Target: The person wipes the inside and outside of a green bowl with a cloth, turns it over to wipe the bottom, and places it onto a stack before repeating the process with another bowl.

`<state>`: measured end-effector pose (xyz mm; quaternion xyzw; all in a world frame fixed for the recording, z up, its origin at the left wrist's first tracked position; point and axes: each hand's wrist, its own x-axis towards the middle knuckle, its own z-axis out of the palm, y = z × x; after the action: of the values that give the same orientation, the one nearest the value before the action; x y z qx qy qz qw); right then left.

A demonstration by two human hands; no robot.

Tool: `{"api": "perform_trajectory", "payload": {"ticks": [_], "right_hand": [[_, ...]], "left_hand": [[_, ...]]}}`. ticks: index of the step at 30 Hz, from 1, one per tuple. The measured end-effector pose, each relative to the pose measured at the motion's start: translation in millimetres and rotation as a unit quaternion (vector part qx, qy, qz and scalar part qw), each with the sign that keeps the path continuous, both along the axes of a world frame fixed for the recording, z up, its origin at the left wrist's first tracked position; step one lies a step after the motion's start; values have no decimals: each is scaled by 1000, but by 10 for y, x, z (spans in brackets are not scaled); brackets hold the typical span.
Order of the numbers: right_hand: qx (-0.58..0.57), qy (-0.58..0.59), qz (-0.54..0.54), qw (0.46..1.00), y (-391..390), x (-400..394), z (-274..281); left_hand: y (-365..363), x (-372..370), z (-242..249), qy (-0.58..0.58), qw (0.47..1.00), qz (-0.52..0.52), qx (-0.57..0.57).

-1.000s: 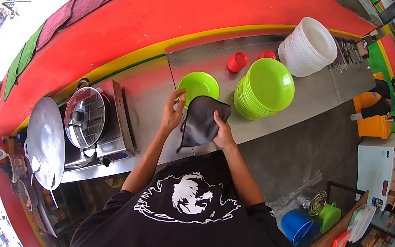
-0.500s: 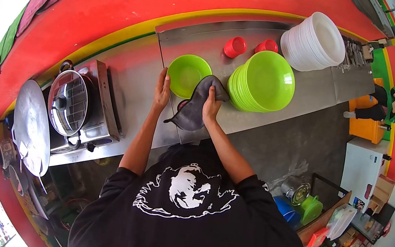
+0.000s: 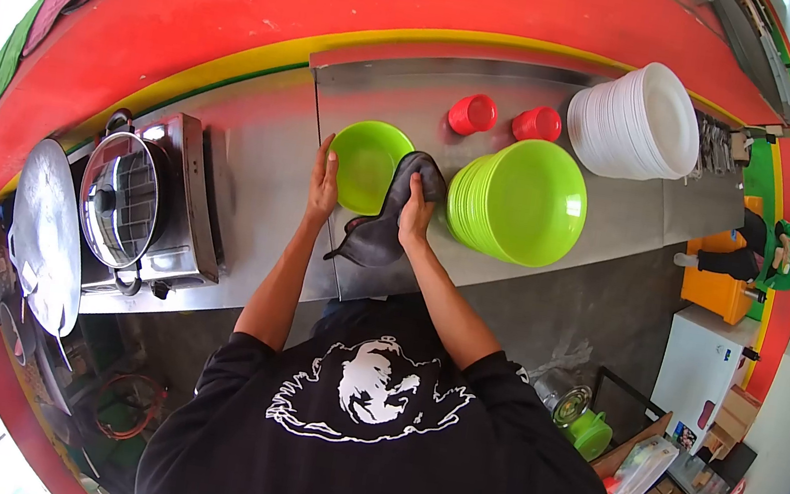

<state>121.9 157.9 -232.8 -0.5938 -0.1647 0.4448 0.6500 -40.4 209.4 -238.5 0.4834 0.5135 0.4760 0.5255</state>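
A single green bowl is between my two hands above the steel counter. My left hand is against the bowl's left side, its fingers stretched along the rim. On the other side my right hand grips a dark grey cloth, which lies against the bowl's right edge and hangs down below it. Just right of the cloth, a tall stack of green bowls rests tilted on the counter.
Two red cups and a stack of white plates stand behind. At left, a lidded pan sits on a stove beside a large metal disc. A person in green is at far right.
The camera view has shifted, so the counter items appear slightly lower. My hands remain around the bowl, and the cloth is still in my right hand.
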Motion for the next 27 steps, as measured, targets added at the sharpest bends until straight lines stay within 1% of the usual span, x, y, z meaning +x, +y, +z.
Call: {"api": "perform_trajectory", "payload": {"ticks": [2,5,8,9,11,14,17,20,23,24,26,27], "right_hand": [[0,47,8,999,-3,36,-52],[-12,69,6,997,-46,32,85],[4,84,22,996,-111,39,266],[12,87,27,996,-139,28,318],[28,89,30,995,-195,4,389],[49,79,51,994,-326,-43,558],[40,81,73,993,-478,-103,664],[52,101,71,991,-613,-136,834],[52,56,84,994,-763,-170,1037],[53,63,105,991,-821,-157,1073],[47,38,139,988,-899,-121,1098],[42,25,156,986,-936,-126,1138]], "left_hand": [[-18,-11,-4,2,1000,7,2],[-103,-20,269,35,999,16,-20],[-213,-104,366,-72,996,24,-41],[-257,-130,407,-156,986,25,-54],[-345,-170,482,-320,944,22,-79],[-469,-270,714,-378,921,-18,-90],[-608,-343,790,-395,907,-4,-145],[-682,-483,881,-384,903,-33,-190],[-766,-632,844,-335,917,-39,-212],[-788,-685,886,-339,914,-36,-219],[-823,-787,962,-349,907,-30,-235],[-841,-822,979,-336,912,-23,-235]]}}
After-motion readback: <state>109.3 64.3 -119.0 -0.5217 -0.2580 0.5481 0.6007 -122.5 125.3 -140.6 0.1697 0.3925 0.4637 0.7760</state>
